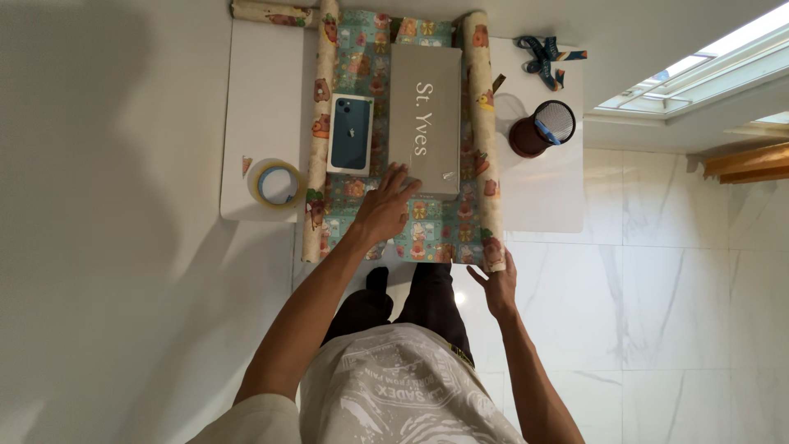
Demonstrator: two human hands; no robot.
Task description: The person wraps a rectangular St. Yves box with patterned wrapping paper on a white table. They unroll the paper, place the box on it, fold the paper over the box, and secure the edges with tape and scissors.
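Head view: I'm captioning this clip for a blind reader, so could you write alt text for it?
Seen from above, a person's left hand rests on patterned wrapping paper at the near end of a long grey box, beside a small phone box. The right hand touches the paper's near corner. A tape roll and mesh pen cup flank the paper.

Desk centre blocked: grey box (424, 115), phone box (351, 133). Tape roll (276, 182) guards left front corner, mesh pen cup (542, 127) right edge. Right front corner free.

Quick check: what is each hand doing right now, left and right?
Left hand: open, fingers resting on the grey box.
Right hand: open, at the wrapping paper edge, holding nothing.
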